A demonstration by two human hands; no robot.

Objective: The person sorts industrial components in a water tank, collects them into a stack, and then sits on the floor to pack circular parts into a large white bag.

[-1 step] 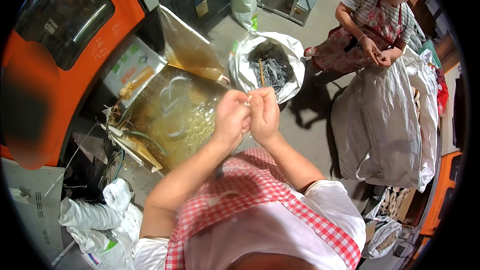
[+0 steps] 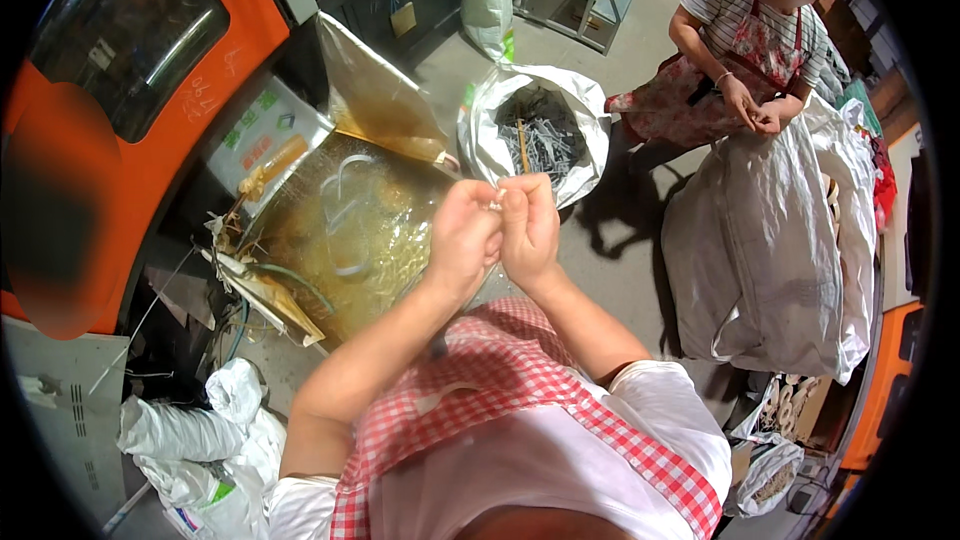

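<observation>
While our left hand [image 2: 463,240] and right hand [image 2: 528,232] pinch a small white piece [image 2: 496,200] at twelve o'clock, we judge a loosened pinch could drop it into the water basin [image 2: 390,232] at ten o'clock.

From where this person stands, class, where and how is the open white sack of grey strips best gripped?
Probably the right side of its rim, from above: the sack stands open, its mouth flaring into a pinchable edge around the grey strips, while a raised panel seems close on its left.
</observation>
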